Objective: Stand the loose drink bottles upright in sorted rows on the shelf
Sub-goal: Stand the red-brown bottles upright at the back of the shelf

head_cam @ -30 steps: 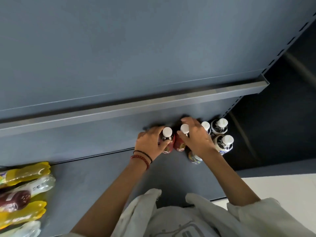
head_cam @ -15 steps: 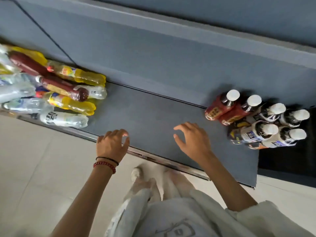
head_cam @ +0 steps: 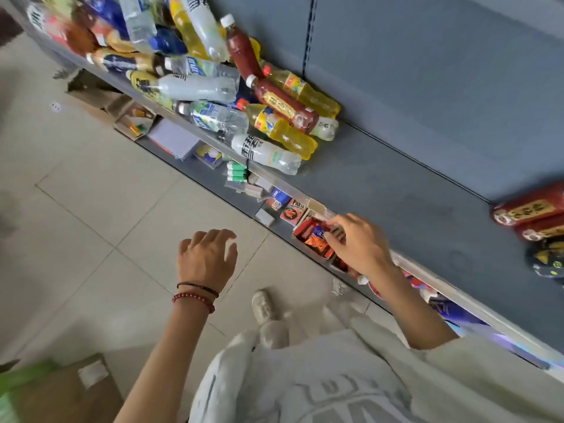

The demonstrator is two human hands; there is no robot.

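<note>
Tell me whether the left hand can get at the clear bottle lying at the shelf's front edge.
Probably yes. The left hand is open and empty. The clear bottle lies uncovered on the pile's outer side at the shelf edge, and nothing stands in the way.

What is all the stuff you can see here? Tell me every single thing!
loose bottles: many; yellow, clear, dark red, blue; lying heaped on the shelf's left end
sorted bottles: three partly in view; two red, one dark; shelf's right end, cut off by the picture edge
shelf: one; grey-blue; slanting across the picture
small boxes and snack packets: many; mixed colours; lower shelf underneath
cardboard box: one; brown; on the floor, bottom left
floor: beige tiles; left side
shoe: one; whitish; on the floor
bracelets: two; dark and red; left wrist
left hand: open; above the floor
right hand: open; over the shelf's front edge
</note>
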